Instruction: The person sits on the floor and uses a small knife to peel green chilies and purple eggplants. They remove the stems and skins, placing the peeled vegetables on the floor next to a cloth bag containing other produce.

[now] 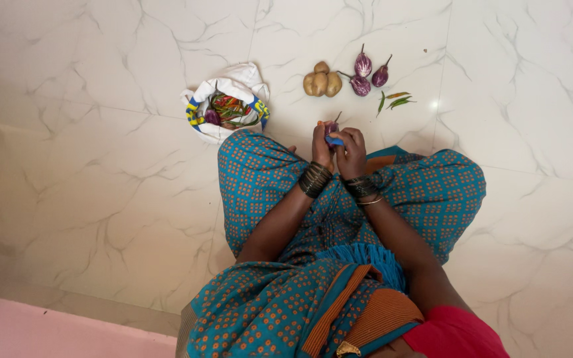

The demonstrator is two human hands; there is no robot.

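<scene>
The small purple brinjal (331,126) sits pinched between both hands just above the person's lap, over the white marble floor (101,166), its thin stem pointing up. The left hand (321,147) is closed around its left side; the right hand (351,154) grips a blue-handled tool (335,140), probably a knife or peeler, pressed against it. The blade is hidden, so a slip toward the left fingers seems the main risk, since the skin looks smooth and glossy and the fruit is small. It could also drop and roll toward the potatoes (322,82), the other brinjals (369,73) or the green chillies (396,101). A cloth bag (197,109) of vegetables lies to the left.
</scene>
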